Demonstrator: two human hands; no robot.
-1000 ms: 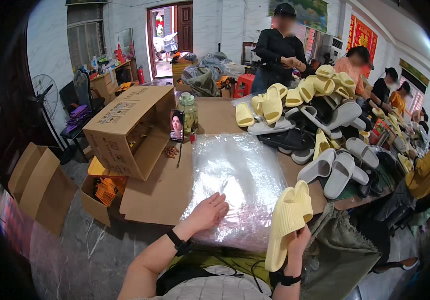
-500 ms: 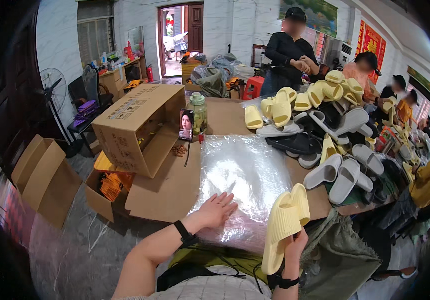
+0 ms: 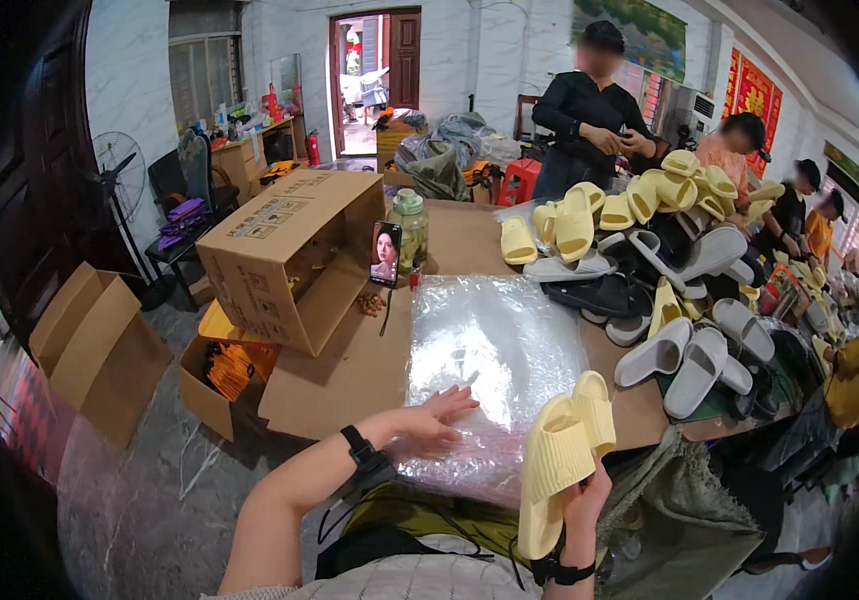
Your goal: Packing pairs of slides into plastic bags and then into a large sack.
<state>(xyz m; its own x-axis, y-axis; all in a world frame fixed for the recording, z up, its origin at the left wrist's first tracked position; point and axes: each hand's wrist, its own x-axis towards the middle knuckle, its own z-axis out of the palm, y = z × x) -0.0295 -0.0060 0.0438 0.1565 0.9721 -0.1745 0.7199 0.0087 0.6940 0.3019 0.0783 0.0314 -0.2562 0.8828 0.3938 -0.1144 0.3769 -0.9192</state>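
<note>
A flat stack of clear plastic bags (image 3: 495,335) lies on the cardboard-covered table in front of me. My left hand (image 3: 437,418) is over its near left part, fingers stretched and slightly apart, nothing in them. Whether the palm presses on the plastic I cannot tell. At the stack's near right corner my right hand (image 3: 586,495) grips a pair of pale yellow slide sandals (image 3: 560,450), held upright with the toes pointing away from me. The two sandals are nested side by side, and they cover part of my right fingers.
A heap of yellow, grey and black slides (image 3: 685,262) covers the table's right side. An open carton (image 3: 285,265), a phone (image 3: 386,252) and a jar (image 3: 409,228) stand left and behind the bags. Co-workers, one in black (image 3: 598,115), are beyond the heap.
My left hand has lifted a little, its fingers spreading over the bags. The slides in my right hand have shifted slightly. The whole view has moved a bit.
</note>
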